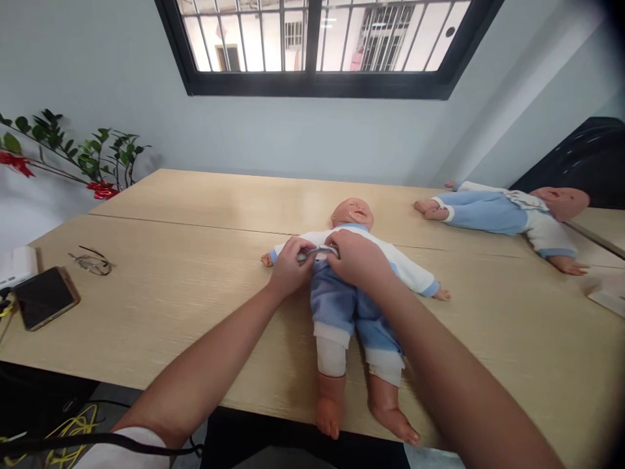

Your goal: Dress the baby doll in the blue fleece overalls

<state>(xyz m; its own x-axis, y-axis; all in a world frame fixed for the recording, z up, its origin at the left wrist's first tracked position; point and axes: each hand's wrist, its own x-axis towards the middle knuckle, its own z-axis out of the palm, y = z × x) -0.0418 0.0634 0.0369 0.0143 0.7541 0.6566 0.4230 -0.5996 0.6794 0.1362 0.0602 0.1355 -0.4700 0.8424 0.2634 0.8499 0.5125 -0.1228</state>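
A baby doll [352, 213] lies on its back on the table, feet toward me. It wears a white top with blue cuffs and blue trousers [334, 301] with white leg ends. At its waist my left hand [293, 264] pinches a pale blue-and-white band of cloth [320, 249] from the left side. My right hand [359, 259] grips the same band from the right, its fingers curled and partly hiding the doll's belly. Whether the band belongs to the top or the trousers I cannot tell.
A second doll [493, 210] in similar clothes lies at the back right of the wooden table [195, 280]. Eyeglasses [92, 262], a phone [45, 298] and a white box-shaped thing [18, 266] rest on the left. A plant [97, 153] stands beyond the left edge.
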